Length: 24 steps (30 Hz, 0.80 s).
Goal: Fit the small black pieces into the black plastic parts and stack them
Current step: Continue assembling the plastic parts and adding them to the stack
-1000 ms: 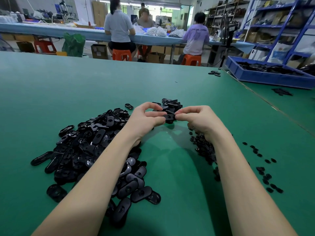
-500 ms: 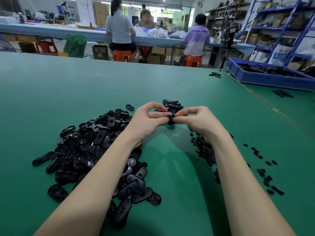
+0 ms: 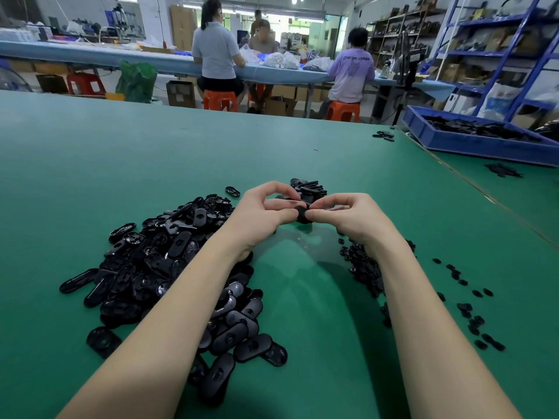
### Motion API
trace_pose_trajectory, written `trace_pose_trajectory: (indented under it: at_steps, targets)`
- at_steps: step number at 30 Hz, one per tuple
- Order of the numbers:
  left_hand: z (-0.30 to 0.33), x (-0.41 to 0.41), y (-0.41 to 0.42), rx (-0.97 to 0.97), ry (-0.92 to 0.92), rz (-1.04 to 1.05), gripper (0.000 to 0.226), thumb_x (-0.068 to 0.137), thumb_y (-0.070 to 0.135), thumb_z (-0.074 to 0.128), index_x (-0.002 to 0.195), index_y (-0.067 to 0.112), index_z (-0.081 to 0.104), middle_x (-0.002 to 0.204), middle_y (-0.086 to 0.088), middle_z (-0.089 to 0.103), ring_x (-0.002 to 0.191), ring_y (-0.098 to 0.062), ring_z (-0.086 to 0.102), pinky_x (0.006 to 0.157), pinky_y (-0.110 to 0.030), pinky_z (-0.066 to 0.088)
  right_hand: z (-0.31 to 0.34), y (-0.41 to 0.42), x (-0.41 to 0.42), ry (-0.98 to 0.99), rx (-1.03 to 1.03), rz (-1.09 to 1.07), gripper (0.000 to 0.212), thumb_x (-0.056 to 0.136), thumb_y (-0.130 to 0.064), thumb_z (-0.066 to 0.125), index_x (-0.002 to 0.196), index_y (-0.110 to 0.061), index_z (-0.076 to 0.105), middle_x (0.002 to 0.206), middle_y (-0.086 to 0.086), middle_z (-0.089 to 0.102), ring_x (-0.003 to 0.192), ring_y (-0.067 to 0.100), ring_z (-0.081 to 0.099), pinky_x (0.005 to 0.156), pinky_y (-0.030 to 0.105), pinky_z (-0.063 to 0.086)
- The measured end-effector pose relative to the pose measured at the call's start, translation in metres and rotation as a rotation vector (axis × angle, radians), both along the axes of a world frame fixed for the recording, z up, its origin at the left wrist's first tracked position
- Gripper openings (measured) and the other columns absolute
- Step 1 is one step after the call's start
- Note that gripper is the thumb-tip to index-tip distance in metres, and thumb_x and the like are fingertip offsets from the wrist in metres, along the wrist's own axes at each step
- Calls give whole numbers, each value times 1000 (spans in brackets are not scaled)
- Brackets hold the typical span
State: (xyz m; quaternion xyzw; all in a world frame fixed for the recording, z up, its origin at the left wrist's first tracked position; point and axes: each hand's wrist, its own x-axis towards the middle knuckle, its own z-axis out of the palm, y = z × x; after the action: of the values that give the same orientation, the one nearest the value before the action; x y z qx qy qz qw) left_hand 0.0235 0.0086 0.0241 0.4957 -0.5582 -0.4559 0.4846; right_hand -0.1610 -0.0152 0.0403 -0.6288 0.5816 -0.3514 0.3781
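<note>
Both hands have been edging closer together over the last second, and the black part between them is now turning its rounded end toward me. Left hand is pinching it from one side, fingers curled; right hand is pinching from the other. Just beyond the fingertips one small stack is sitting. One big heap of oval parts is lying under the left forearm, too many to count. Small pieces are trailing beneath the right wrist, a dozen-odd strays scattering outward across the green table.
</note>
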Motion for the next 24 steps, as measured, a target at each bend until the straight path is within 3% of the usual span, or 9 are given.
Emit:
trace_pose_trajectory:
  at_steps: [3,5,8,12,15,19,24]
  targets:
    - [0,-1,1,43,66,-7,26,89,-2,64,107,15,70,99,2,78,72,-1,67,65,-14,48,-3,2,-3,-67,53,2,19,72,-42,90,79,-28,79,68,-9,63,59,7,49,50,18,36]
    - [0,-3,1,51,75,-2,27,89,-8,62,107,10,71,97,-3,77,74,-2,68,65,-10,48,-6,3,-3,-103,63,15,19,72,-40,90,76,-27,77,62,-10,60,54,6,46,44,15,33]
    - [-3,-9,2,61,1,10,24,86,-7,66,103,10,72,92,-9,74,78,-10,67,74,-15,52,-10,4,2,-128,46,40,17,75,-34,89,76,-24,76,66,-6,61,45,2,40,42,11,32]
    - [-5,-9,2,81,5,19,23,85,-5,69,100,11,73,78,-7,72,69,-12,64,74,-16,54,-9,3,4,-129,35,54,15,78,-31,88,77,-23,75,59,-10,60,43,2,39,42,10,31]
    - [-5,-7,1,82,-2,27,23,84,-3,71,98,13,75,86,-11,76,73,-12,66,75,-17,55,-9,2,3,-129,52,72,11,81,-27,85,79,-22,75,59,-11,60,44,4,39,42,11,32]
    - [-8,-10,2,100,34,24,21,84,-4,71,94,14,76,96,-19,76,84,-20,69,95,-33,57,-11,1,2,-104,53,71,7,82,-19,82,82,-20,75,65,-6,61,44,6,36,43,12,31]
    - [-10,-12,1,93,39,38,20,85,-4,71,91,15,76,93,-19,76,82,-19,70,94,-34,57,-14,-2,2,-68,20,52,7,81,-17,81,78,-20,75,57,-12,56,42,2,39,44,12,32]
